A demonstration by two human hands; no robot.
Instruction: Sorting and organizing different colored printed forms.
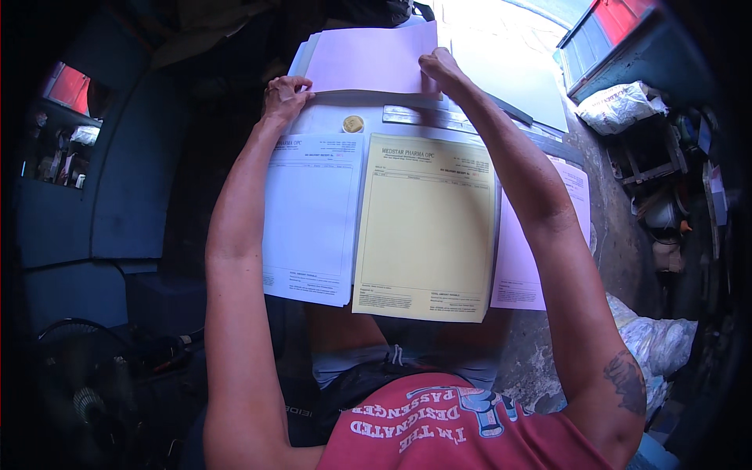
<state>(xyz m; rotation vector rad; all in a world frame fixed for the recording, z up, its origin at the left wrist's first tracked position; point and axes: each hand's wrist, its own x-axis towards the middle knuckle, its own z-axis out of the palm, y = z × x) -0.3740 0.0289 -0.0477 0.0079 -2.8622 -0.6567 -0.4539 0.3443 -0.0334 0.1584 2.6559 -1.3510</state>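
We see the pink stack at the far side of the counter, on top of paler sheets that show along its left edge. The left hand has its near-left corner in a narrow grip, thumb and fingers together; the right hand is curled at its right edge, and we cannot tell whether that grip pinches the paper.

Just nearer to us lie a round golden tin and, to its right, a flat metal bar. The right forearm passes over the bar's right end and blocks part of the pink forms on the near right. The left forearm runs along the left side of the white forms, and between these two piles we have the yellow forms.

A dark bag sits beyond the stack. Off the counter to the right we find a white sack and, nearer, a crumpled plastic bag.
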